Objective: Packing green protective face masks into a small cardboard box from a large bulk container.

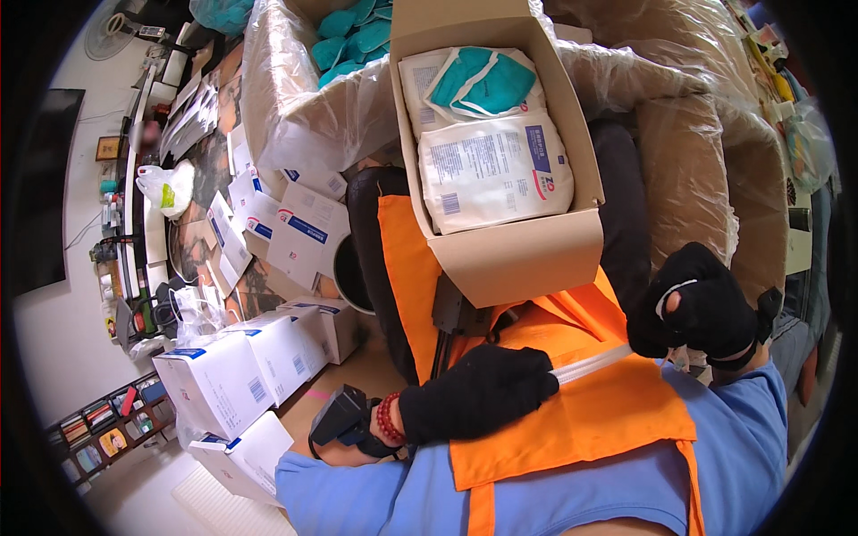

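Both my hands wear black gloves. My left hand (487, 389) is closed on one end of a few white elastic straps (594, 364) in front of the orange apron. My right hand (693, 308), higher and to the right, grips the other end, with a white loop crossing its fingers. The straps run taut between them. Beyond my hands, an open brown carton (527, 263) stands at my lap. Inside it lie white printed packets (496, 170), with a teal face mask (487, 80) with white straps on top.
A plastic-lined carton (295, 116) of teal masks stands at the far left. Other plastic-lined cartons (688, 179) are at the far right. White boxes (214, 380) are lined up on the left, near flattened white boxes (308, 237) and a dark round bin (350, 272).
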Available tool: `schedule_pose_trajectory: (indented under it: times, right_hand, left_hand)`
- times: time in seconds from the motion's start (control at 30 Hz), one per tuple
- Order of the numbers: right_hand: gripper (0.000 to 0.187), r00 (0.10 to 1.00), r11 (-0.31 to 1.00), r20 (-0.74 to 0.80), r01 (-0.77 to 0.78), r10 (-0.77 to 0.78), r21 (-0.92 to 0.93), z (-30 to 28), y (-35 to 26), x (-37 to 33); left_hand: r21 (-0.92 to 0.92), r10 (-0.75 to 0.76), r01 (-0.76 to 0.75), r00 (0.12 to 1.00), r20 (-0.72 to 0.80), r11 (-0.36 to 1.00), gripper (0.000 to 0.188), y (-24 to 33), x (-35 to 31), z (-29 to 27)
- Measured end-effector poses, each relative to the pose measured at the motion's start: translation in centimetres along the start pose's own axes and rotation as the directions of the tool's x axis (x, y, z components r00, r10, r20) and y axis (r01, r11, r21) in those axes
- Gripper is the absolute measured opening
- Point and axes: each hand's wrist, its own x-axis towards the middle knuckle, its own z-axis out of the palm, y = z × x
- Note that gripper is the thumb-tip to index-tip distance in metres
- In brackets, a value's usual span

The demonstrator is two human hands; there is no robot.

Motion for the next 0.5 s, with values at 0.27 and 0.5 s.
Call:
schedule_pose_trajectory:
  times: [0.27,0.5]
  right_hand:
    - [0.039,0.234,0.711,-0.694,-0.014,-0.681,-0.703,-12.4,-5.1,-5.6]
    - [0.041,0.659,-0.676,0.159,-0.692,-0.735,-0.254,-35.0,-6.8,-18.9]
  left_hand:
    - [0.359,-0.048,0.377,0.743,-0.667,0.854,0.013,-6.7,-7.9,-5.7]
    - [0.609,0.135,0.434,0.731,-0.669,0.664,0.022,-22.6,-13.3,-13.0]
